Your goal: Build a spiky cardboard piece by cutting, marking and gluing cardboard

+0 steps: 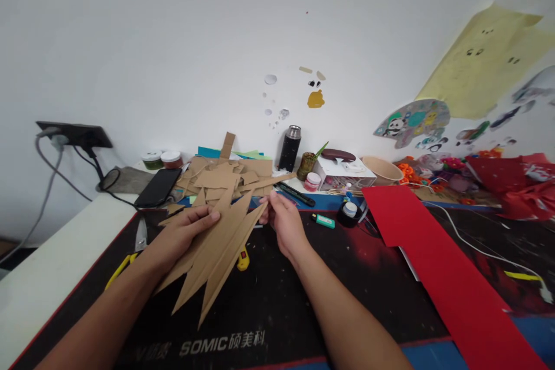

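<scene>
A brown cardboard piece [225,237], cut into long pointed spikes at both ends, is held tilted above the black desk mat. My left hand [191,231] grips its left side, thumb on top and fingers underneath. At the upper right, my right hand [284,222] has its fingers closed at the tip of the rightmost spike. Partly hidden beneath the cardboard lies a yellow utility knife [243,259]. Scissors with yellow handles [119,269] rest on the mat, partly covered by my left forearm. Behind my hands is a pile of cardboard scraps [217,176].
A black thermos [290,149] stands by the wall, near a black cutter [299,194]. A phone [158,187] lies at the left. To the right are a green-labelled small item [323,220], a dark jar [349,214] and a long red sheet [451,266] crossing the mat.
</scene>
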